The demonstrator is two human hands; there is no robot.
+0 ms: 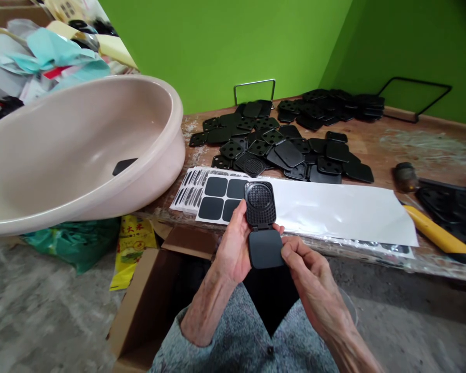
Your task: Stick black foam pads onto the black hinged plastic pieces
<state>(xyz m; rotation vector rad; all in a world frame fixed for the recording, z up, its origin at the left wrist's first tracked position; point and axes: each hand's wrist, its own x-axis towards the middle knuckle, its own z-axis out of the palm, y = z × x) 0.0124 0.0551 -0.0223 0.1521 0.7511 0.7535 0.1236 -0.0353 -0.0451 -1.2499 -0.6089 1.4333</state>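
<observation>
A black hinged plastic piece (260,204) lies unfolded in my left hand (235,243), its upper half showing a round textured grid. Over the lower half is a smooth black square pad (266,249). My right hand (305,267) pinches the pad's right edge between thumb and finger. Behind the hands, a sheet of black square stickers (214,208) rests on the bench, partly under a long white backing sheet (334,210). Farther back lies a heap of black plastic pieces (287,153).
A large beige basin (151,181) stands at the left with one black piece (123,166) inside. A yellow-handled cutter (437,233) and a small brown bottle (406,177) lie on the wooden bench (419,140) at right. Below is an open cardboard box (137,303).
</observation>
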